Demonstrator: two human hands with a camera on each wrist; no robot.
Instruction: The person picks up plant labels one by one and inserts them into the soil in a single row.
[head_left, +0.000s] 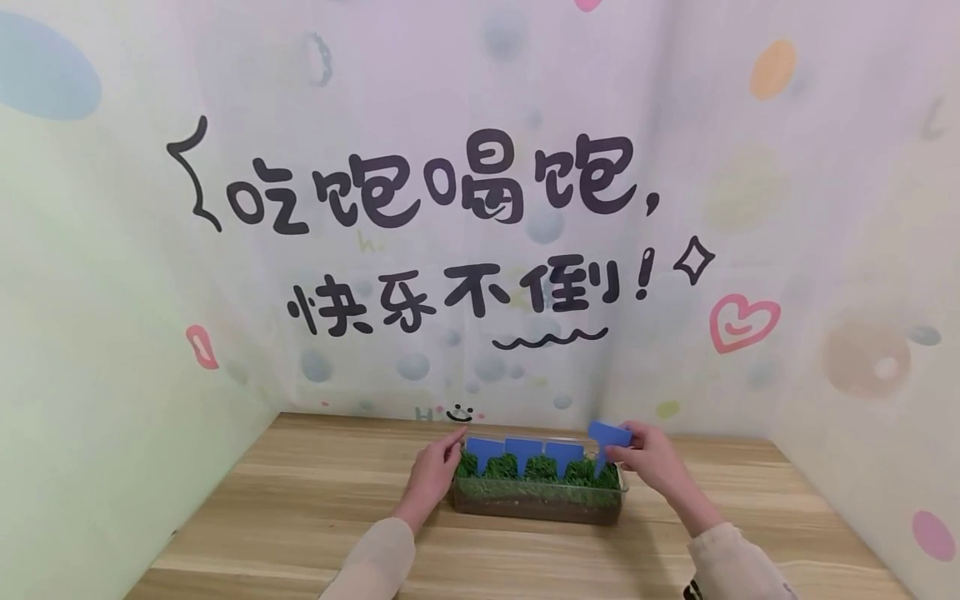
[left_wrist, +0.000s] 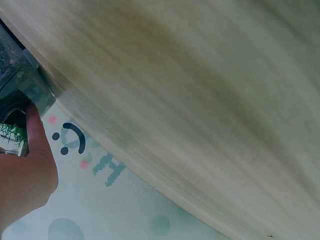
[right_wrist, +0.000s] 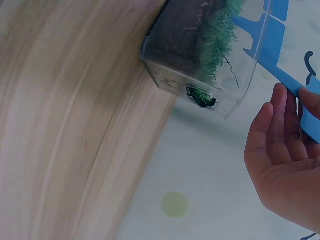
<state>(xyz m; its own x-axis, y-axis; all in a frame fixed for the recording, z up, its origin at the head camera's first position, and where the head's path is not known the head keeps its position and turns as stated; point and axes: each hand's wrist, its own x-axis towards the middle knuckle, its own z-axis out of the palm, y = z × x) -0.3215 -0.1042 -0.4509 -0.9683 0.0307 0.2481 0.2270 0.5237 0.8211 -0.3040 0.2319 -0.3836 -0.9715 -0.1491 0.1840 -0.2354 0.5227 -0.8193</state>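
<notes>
A clear plastic planter box [head_left: 536, 510] holds brown soil and green grass [head_left: 542, 468]. Three blue T-shaped plant labels [head_left: 524, 450] stand in a row in the grass. My right hand [head_left: 651, 457] pinches another blue plant label [head_left: 611, 433] by its wide head, above the planter's right end. In the right wrist view, its stem slants down toward the grass, thumb [right_wrist: 310, 102] on the head. My left hand [head_left: 435, 471] is at the planter's left end, with fingers extended along the end wall; the left wrist view has a finger [left_wrist: 36, 131] against that wall.
The planter stands on a wood-grain table [head_left: 322, 500]. Behind it hangs a pale printed backdrop [head_left: 465, 367] with large black characters, close to the table's back edge. A round hole [right_wrist: 201, 97] in the planter's right end wall shows grass.
</notes>
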